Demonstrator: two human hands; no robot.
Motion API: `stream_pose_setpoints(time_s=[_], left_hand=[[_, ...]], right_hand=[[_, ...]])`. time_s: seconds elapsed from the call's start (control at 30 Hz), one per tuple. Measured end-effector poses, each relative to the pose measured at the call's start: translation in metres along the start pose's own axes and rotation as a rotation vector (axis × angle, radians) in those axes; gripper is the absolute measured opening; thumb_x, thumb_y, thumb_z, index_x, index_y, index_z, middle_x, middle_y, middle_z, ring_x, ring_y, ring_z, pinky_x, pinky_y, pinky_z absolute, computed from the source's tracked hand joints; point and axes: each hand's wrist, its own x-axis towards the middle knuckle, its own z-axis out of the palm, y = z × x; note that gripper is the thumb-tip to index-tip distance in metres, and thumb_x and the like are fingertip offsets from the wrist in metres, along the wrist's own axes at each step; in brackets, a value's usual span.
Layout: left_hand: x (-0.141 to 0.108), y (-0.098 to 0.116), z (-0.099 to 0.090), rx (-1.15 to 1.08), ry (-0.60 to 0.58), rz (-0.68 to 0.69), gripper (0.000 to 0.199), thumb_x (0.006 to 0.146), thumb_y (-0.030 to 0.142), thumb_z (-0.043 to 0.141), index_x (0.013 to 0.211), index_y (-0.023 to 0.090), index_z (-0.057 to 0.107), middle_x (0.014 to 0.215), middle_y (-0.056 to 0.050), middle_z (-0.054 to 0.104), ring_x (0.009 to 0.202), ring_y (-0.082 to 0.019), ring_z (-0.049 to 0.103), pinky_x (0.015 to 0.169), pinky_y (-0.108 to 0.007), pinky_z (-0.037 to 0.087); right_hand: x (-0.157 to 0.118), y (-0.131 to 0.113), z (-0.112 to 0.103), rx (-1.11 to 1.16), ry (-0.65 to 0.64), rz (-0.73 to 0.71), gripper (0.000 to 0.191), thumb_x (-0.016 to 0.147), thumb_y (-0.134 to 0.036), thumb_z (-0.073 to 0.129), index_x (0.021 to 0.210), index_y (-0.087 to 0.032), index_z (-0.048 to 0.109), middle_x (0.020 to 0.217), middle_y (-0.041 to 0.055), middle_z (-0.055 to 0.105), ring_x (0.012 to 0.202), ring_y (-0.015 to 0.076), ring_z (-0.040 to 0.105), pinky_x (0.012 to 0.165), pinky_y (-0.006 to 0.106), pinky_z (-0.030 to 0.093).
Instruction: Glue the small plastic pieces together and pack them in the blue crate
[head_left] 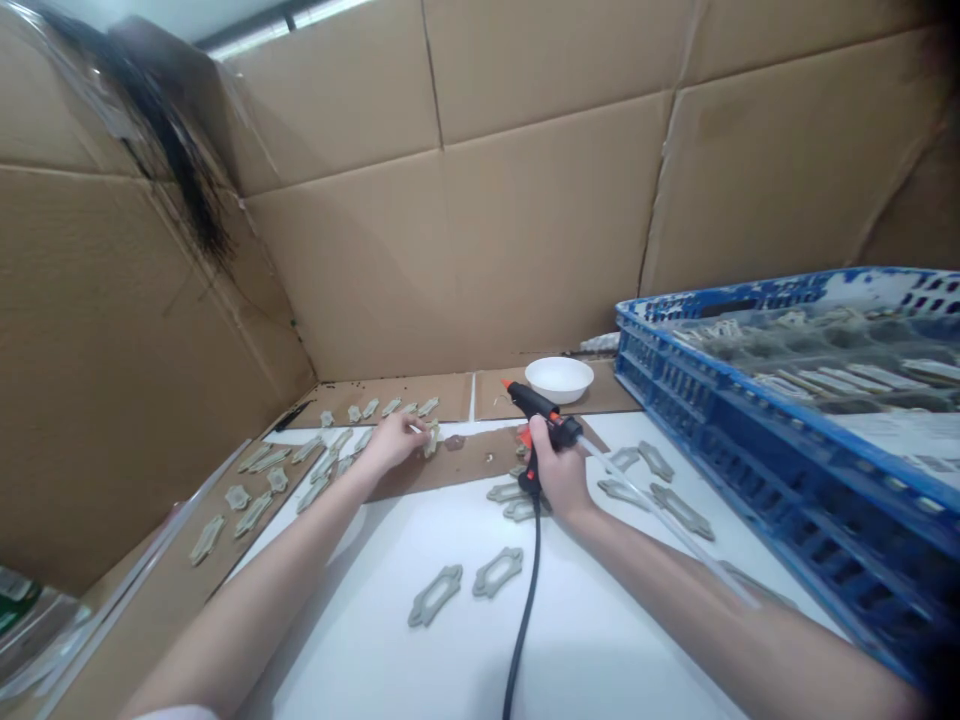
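Observation:
My right hand [559, 470] is wrapped around a black and orange hot glue gun [534, 402], its orange tip pointing up and to the left. A long clear glue stick [637, 492] sticks out of its back, and a black cord hangs down from the grip. At the middle of the table, my left hand [397, 440] pinches a small pale frame-shaped piece [431, 440] above a brown cardboard strip [469, 460]. Several similar grey-green frames lie around both hands, two of them at the front, including this frame [498, 573].
A white bowl [559, 378] stands behind the glue gun. On the right, a blue plastic crate [697, 470] holds a tray of pieces. Cardboard walls [525, 230] enclose the back and left. More frames [255, 515] lie on cardboard at left; black strands [176, 165] hang above.

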Motion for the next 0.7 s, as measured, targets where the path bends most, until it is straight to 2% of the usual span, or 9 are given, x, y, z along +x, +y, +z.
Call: stream_pose_setpoints(time_s=[0.1, 0.2, 0.3, 0.37, 0.47, 0.53, 0.6, 0.63, 0.7], left_hand=[[0.030, 0.012, 0.011, 0.150, -0.018, -0.004, 0.007, 0.052, 0.025, 0.062, 0.053, 0.019, 0.062, 0.049, -0.001, 0.059, 0.055, -0.017, 0.054, 0.058, -0.025, 0.035], [0.053, 0.021, 0.025, 0.214, 0.029, -0.009, 0.004, 0.051, 0.021, 0.061, 0.050, 0.017, 0.060, 0.051, -0.004, 0.060, 0.063, -0.021, 0.056, 0.066, -0.029, 0.034], [0.063, 0.027, 0.032, 0.278, 0.091, 0.005, 0.005, 0.055, 0.020, 0.058, 0.053, 0.016, 0.061, 0.062, -0.010, 0.063, 0.072, -0.026, 0.057, 0.072, -0.033, 0.032], [0.058, 0.031, 0.028, 0.306, 0.137, 0.046, 0.009, 0.060, 0.022, 0.055, 0.058, 0.017, 0.062, 0.071, -0.012, 0.065, 0.079, -0.026, 0.056, 0.075, -0.034, 0.030], [0.025, 0.038, 0.009, 0.325, 0.112, 0.140, 0.017, 0.066, 0.029, 0.052, 0.055, 0.018, 0.059, 0.064, -0.008, 0.062, 0.070, -0.022, 0.055, 0.069, -0.029, 0.032], [-0.013, 0.043, -0.007, 0.263, -0.100, 0.224, 0.027, 0.069, 0.037, 0.050, 0.051, 0.019, 0.057, 0.050, -0.004, 0.056, 0.050, -0.017, 0.048, 0.055, -0.025, 0.031], [-0.058, 0.048, -0.020, 0.225, -0.342, 0.221, 0.030, 0.068, 0.044, 0.051, 0.052, 0.020, 0.058, 0.048, -0.002, 0.054, 0.044, -0.015, 0.045, 0.048, -0.023, 0.028], [-0.081, 0.050, -0.023, 0.261, -0.378, 0.218, 0.029, 0.066, 0.046, 0.053, 0.057, 0.020, 0.061, 0.052, -0.003, 0.055, 0.045, -0.015, 0.046, 0.047, -0.023, 0.029], [-0.120, 0.053, -0.025, 0.399, -0.496, 0.232, 0.030, 0.065, 0.046, 0.056, 0.077, 0.021, 0.063, 0.076, -0.006, 0.061, 0.057, -0.018, 0.053, 0.051, -0.024, 0.034]], right_hand=[[0.000, 0.001, 0.000, 0.002, -0.018, -0.013, 0.053, 0.071, -0.062, 0.040, 0.079, -0.014, 0.062, 0.056, 0.0023, 0.055, 0.053, 0.0152, 0.053, 0.051, 0.024, 0.041], [0.000, 0.001, 0.001, -0.013, -0.035, -0.014, 0.055, 0.071, -0.063, 0.039, 0.077, -0.013, 0.063, 0.053, 0.0020, 0.054, 0.052, 0.0152, 0.053, 0.051, 0.024, 0.041], [0.001, 0.000, 0.002, -0.021, -0.041, -0.030, 0.056, 0.071, -0.063, 0.038, 0.077, -0.013, 0.063, 0.055, 0.0029, 0.056, 0.054, 0.0153, 0.054, 0.052, 0.024, 0.041], [0.001, 0.000, 0.002, -0.022, -0.048, -0.035, 0.055, 0.072, -0.063, 0.038, 0.078, -0.014, 0.063, 0.057, 0.0033, 0.057, 0.055, 0.0153, 0.054, 0.053, 0.024, 0.041], [0.001, 0.000, 0.002, -0.029, -0.067, -0.014, 0.055, 0.072, -0.063, 0.038, 0.078, -0.014, 0.063, 0.055, 0.0026, 0.055, 0.055, 0.0152, 0.054, 0.053, 0.024, 0.041], [0.001, 0.000, 0.002, -0.025, -0.075, -0.009, 0.055, 0.071, -0.063, 0.039, 0.078, -0.014, 0.063, 0.055, 0.0022, 0.054, 0.054, 0.0148, 0.053, 0.052, 0.023, 0.041], [0.001, 0.000, 0.003, -0.017, -0.082, -0.024, 0.054, 0.071, -0.063, 0.039, 0.079, -0.014, 0.062, 0.056, 0.0022, 0.055, 0.054, 0.0145, 0.053, 0.052, 0.023, 0.041], [0.001, 0.000, 0.003, -0.017, -0.085, -0.038, 0.053, 0.071, -0.062, 0.040, 0.079, -0.014, 0.062, 0.057, 0.0024, 0.056, 0.054, 0.0146, 0.053, 0.052, 0.023, 0.041], [0.000, 0.001, 0.003, -0.029, -0.086, -0.068, 0.052, 0.072, -0.061, 0.040, 0.078, -0.014, 0.062, 0.059, 0.0028, 0.057, 0.055, 0.0149, 0.054, 0.052, 0.023, 0.042]])
